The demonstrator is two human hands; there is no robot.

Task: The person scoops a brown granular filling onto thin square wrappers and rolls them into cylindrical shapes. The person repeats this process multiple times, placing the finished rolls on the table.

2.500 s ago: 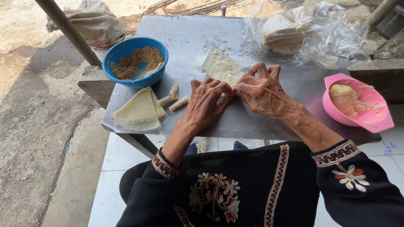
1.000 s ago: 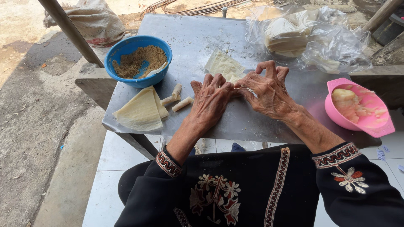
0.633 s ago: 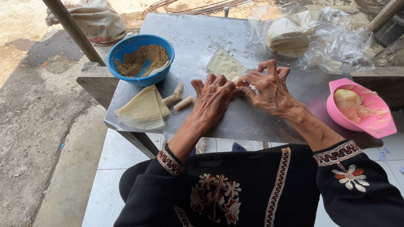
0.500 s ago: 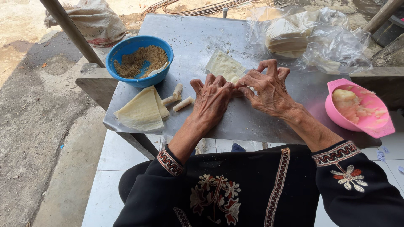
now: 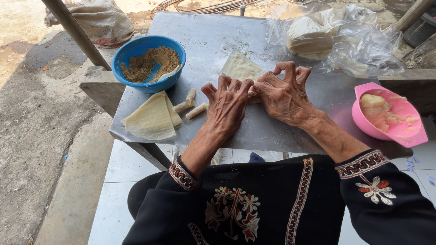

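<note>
Beyond the bench's left edge lies bare ground with a slanting wooden pole (image 5: 75, 31) and a filled sack (image 5: 102, 20), and the grey metal bench (image 5: 204, 34) starts with its near left corner overhanging white floor tiles (image 5: 113, 190). Close to that left edge stands a blue bowl (image 5: 149, 63) of brown crumbly filling, and just nearer, by the near left corner, a stack of pale triangular wrappers (image 5: 152, 118) lies flat with two small finished rolls (image 5: 191, 103) just beside it on the right. Open bench surface runs from these rolls along the near edge and again across the far middle. At the bench's middle the left hand (image 5: 227, 106) lies palm down, fingers spread and pressing onto the wrapper sheet (image 5: 240, 68), whose near end is hidden under both hands; the wrist is straight, the forearm coming in over the near edge. Touching it, the right hand (image 5: 284, 93) arches with bent fingers, its grip seeming to pinch the sheet's rolled near end, though the contact is hidden. Toward the far right corner sits a clear plastic bag (image 5: 336, 41) holding more wrappers. Against the right edge rests a pink bowl (image 5: 395, 131) with a pale paste, well apart from the hands.
</note>
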